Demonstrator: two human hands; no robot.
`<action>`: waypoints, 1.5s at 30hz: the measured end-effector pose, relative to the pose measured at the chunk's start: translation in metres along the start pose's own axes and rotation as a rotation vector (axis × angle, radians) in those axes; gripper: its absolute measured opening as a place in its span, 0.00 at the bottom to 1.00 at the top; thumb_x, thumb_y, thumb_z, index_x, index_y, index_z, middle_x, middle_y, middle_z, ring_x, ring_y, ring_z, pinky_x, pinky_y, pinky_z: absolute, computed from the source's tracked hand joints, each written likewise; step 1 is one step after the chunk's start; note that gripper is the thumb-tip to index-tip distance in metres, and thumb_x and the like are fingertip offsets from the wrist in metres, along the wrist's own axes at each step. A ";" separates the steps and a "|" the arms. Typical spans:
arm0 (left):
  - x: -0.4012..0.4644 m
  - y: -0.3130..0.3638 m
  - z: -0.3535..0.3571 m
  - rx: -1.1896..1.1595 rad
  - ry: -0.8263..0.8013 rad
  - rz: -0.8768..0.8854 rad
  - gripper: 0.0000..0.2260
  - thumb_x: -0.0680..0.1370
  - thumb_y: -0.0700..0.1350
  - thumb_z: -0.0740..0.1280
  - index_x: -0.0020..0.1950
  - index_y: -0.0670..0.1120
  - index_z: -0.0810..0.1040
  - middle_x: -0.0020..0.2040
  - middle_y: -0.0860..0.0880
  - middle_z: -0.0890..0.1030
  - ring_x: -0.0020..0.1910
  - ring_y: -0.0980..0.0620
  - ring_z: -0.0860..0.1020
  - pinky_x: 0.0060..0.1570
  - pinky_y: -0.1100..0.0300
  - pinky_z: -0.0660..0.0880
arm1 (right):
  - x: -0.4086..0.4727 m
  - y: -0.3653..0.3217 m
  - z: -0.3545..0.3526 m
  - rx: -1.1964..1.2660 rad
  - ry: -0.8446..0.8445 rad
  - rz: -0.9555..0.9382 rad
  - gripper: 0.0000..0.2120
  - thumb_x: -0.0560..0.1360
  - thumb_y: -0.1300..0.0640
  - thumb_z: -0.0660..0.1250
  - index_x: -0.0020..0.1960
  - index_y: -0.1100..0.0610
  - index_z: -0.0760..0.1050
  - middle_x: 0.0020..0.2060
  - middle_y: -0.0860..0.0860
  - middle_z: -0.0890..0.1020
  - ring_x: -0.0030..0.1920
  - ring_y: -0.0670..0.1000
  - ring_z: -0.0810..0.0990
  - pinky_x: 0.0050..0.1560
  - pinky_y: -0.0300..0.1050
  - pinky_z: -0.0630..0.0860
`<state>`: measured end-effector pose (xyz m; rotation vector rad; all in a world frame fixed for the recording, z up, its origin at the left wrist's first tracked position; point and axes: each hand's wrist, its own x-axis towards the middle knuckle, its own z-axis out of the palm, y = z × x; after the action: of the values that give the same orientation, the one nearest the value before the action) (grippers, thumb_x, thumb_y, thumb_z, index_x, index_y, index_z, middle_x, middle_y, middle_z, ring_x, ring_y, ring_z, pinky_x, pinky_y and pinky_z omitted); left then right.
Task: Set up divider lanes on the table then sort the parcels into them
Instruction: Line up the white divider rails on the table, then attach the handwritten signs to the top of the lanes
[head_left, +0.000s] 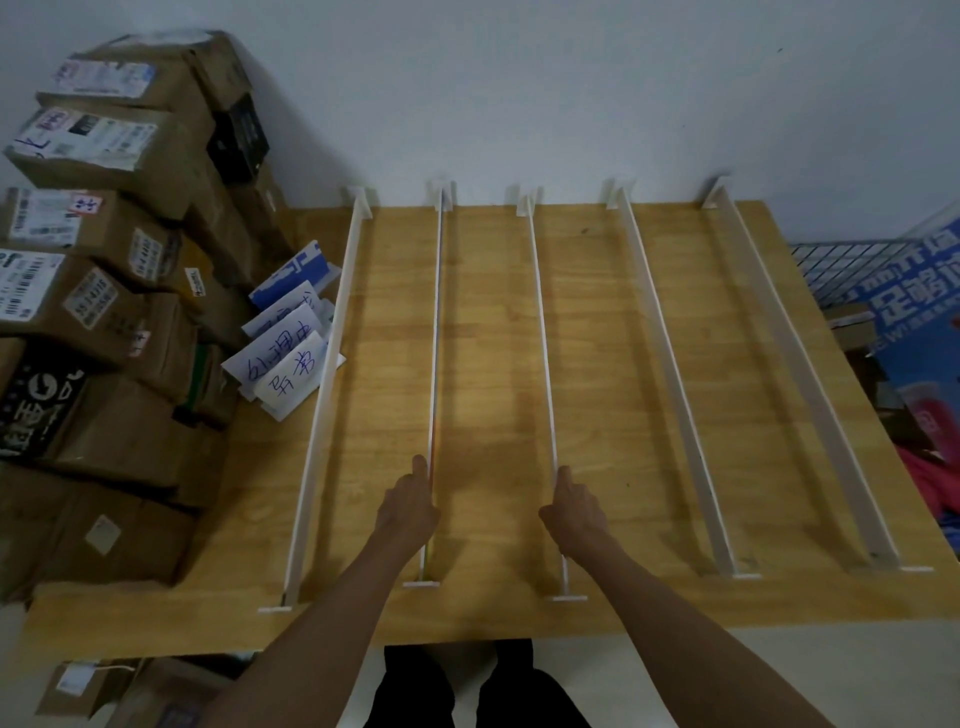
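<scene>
While each hand grips one, left hand (410, 506) and right hand (574, 512) flank neighbouring dividers (435, 332).

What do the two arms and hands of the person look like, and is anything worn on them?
Both forearms are bare, with no sleeves in view. The left hand and the right hand wear no gloves, and no watch, ring or bracelet is visible.

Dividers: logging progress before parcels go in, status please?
Left hand and right hand each grip a middle divider. Five dividers up. Parcels unsorted, stacked left.
</scene>
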<state>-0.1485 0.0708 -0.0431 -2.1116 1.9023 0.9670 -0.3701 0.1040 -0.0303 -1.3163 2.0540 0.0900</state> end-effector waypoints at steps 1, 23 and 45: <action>0.000 0.000 0.000 -0.001 0.001 0.000 0.24 0.76 0.40 0.69 0.66 0.46 0.60 0.56 0.42 0.77 0.52 0.39 0.79 0.47 0.48 0.77 | 0.000 0.001 0.000 -0.001 -0.001 -0.003 0.21 0.76 0.59 0.64 0.66 0.59 0.62 0.54 0.60 0.80 0.55 0.64 0.79 0.45 0.51 0.73; -0.002 0.015 0.008 -0.042 -0.017 -0.023 0.24 0.75 0.42 0.70 0.67 0.45 0.61 0.56 0.42 0.79 0.51 0.40 0.79 0.47 0.48 0.78 | 0.006 0.008 -0.009 -0.098 -0.028 -0.044 0.18 0.77 0.56 0.63 0.64 0.57 0.61 0.54 0.56 0.80 0.54 0.60 0.80 0.44 0.48 0.71; -0.041 -0.035 -0.128 0.046 0.664 -0.162 0.19 0.81 0.53 0.60 0.69 0.47 0.67 0.69 0.46 0.69 0.67 0.45 0.70 0.64 0.47 0.71 | 0.016 -0.139 -0.076 -0.424 0.432 -0.777 0.21 0.78 0.50 0.60 0.69 0.55 0.67 0.66 0.55 0.72 0.66 0.57 0.70 0.66 0.53 0.67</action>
<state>-0.0690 0.0475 0.0687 -2.7320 1.9108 0.1824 -0.2976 -0.0062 0.0590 -2.4939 1.7428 -0.1264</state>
